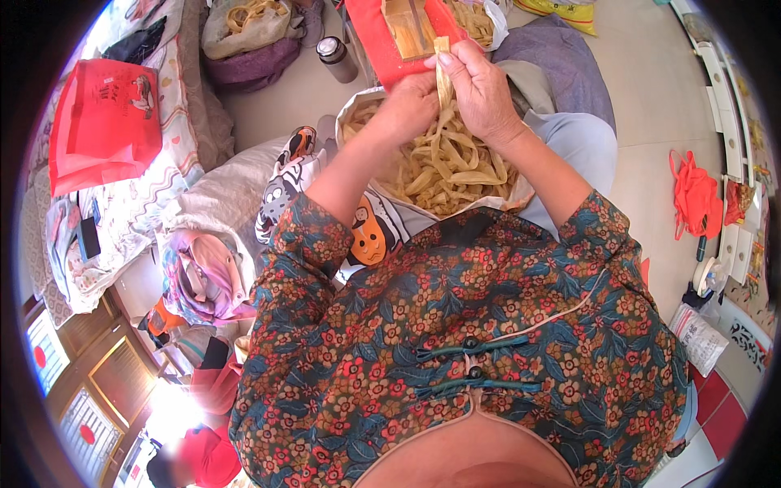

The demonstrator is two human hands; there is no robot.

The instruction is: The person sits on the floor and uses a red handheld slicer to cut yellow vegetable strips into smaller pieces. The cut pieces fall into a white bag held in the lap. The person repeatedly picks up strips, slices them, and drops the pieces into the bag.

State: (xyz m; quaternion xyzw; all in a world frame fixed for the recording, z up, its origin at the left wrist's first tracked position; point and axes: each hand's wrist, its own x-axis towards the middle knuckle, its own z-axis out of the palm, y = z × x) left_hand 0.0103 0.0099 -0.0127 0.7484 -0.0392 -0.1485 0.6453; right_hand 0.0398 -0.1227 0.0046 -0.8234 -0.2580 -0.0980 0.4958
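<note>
A flat yellowish strip of plant fibre [443, 82] stands up between my hands. My right hand [479, 88] pinches it near its upper end with thumb and fingers. Close beside the strip's lower part is my left hand [416, 105], its fingers curled and partly hidden, so its hold is unclear. Beneath both hands, a white sack [526, 194] is full of loose, curled strips [464, 158]. Just beyond the hands, a wooden block [410, 33] with a dark lengthwise bar lies on a red cloth [390, 70].
A steel vacuum flask [337, 60] stands on the floor at the upper left. Bags holding more strips [253, 15] sit at the top. At left, a red bag [107, 128] lies on a cloth-covered bed. A person in red [210, 454] is at the lower left.
</note>
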